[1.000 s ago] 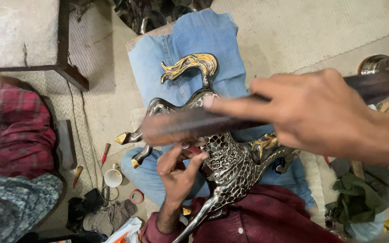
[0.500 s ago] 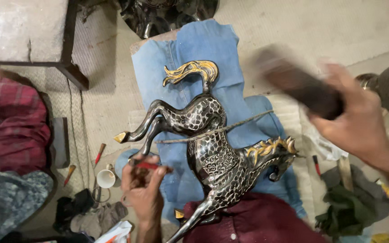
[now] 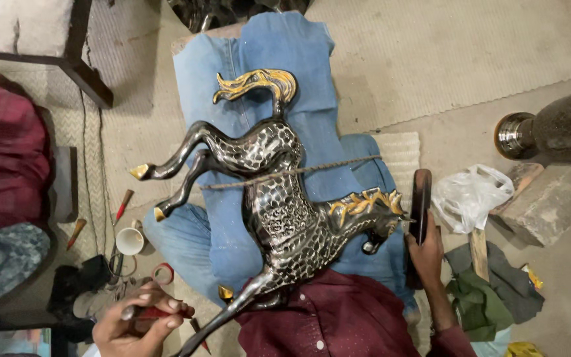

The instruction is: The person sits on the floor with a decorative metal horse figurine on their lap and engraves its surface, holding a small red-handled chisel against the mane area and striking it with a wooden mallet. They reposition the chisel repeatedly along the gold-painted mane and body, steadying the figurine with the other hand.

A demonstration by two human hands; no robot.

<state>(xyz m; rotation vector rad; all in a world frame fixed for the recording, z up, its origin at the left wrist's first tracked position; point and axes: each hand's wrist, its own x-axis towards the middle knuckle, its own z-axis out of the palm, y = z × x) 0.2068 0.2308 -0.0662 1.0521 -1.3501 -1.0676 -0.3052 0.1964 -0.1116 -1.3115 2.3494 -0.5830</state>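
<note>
Floor mat | horse figurine (image 3: 279, 198) on lap between hands | left hand (image 3: 137, 324) grips red tool (image 3: 156, 312) | right hand (image 3: 424, 251) grips dark block (image 3: 420, 198)

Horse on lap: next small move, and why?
Probably bring the left hand with its red-handled tool up to the horse. The tool sits off the metal by the lower leg, while the right hand holds the dark block beside the head.
</note>
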